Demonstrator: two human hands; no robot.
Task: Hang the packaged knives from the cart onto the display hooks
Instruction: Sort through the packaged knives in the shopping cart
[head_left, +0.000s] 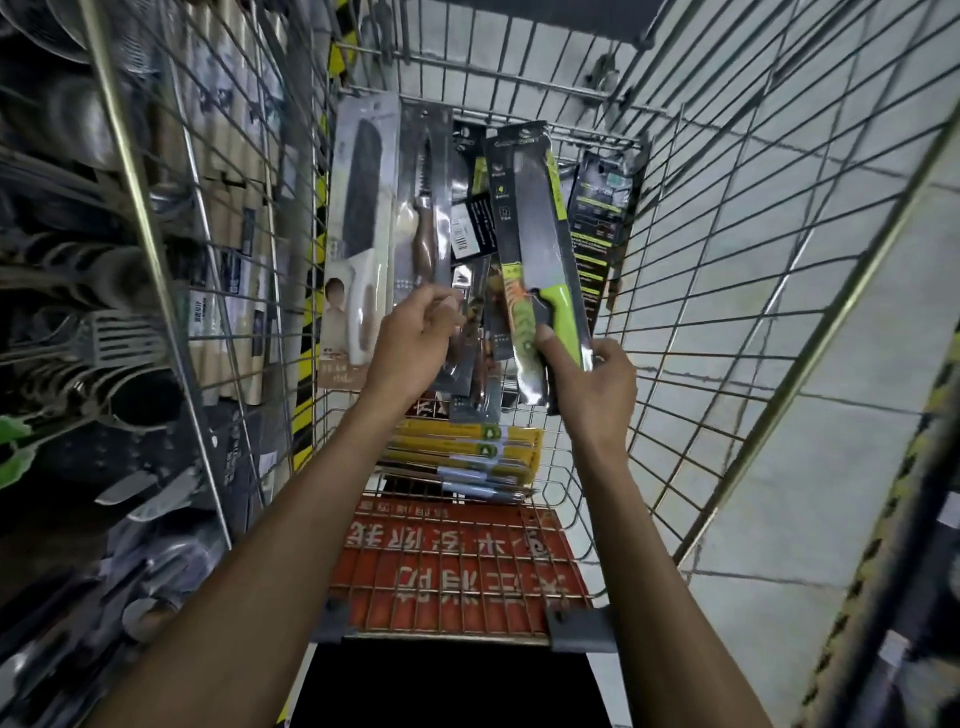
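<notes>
Reaching into wire cart (727, 270), both arms in. Right grip (592, 384) closed round bottom end of green-handled knife pack (540, 234), thumb on front. Left grip (410, 348) pinching wood-handled knife pack (423, 208) just beside it. White-handled knife pack (358, 234) leaning at cart's left wall. Yellow packs (467, 441) lying flat nearer me.

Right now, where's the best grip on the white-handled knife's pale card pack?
Probably the pale card pack at its near end, from its right edge: its left edge lies along the wire cart wall, and the far end is the longer reach.
</notes>
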